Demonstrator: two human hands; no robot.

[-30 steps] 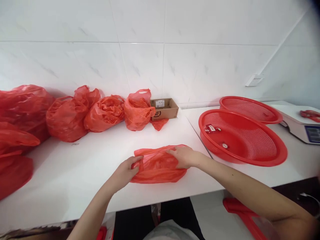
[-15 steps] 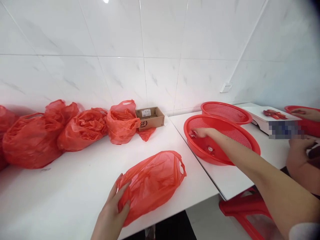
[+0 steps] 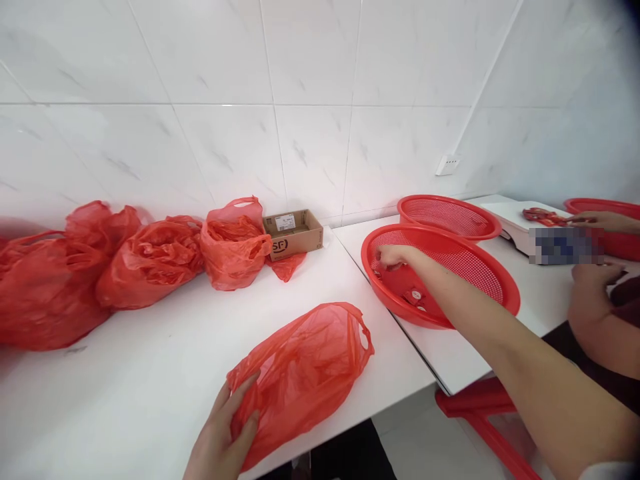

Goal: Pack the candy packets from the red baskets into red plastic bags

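My left hand (image 3: 223, 427) grips the near left edge of a red plastic bag (image 3: 305, 380), its fingers and thumb closed on the film. The bag lies on its side on the white table with its mouth spread and one handle loop at the right. My right hand (image 3: 394, 257) reaches into a red mesh basket (image 3: 507, 303), by its left wall. Its fingers are curled together; what they hold, if anything, is hidden. Low in the basket lie a few small red packets (image 3: 414, 295), one with a white round mark.
Several filled red bags (image 3: 150, 263) line the wall at left, beside a small cardboard box (image 3: 300, 240). A second red basket (image 3: 450, 217) stands behind mine. At right, a co-worker's hands (image 3: 605, 220) are by a white scale (image 3: 515, 230) with red packets on it.
My right hand has shifted slightly up and left within the basket, closer to its wall. My left hand still holds the bag. The co-worker's far hand has moved to the packets on the scale.
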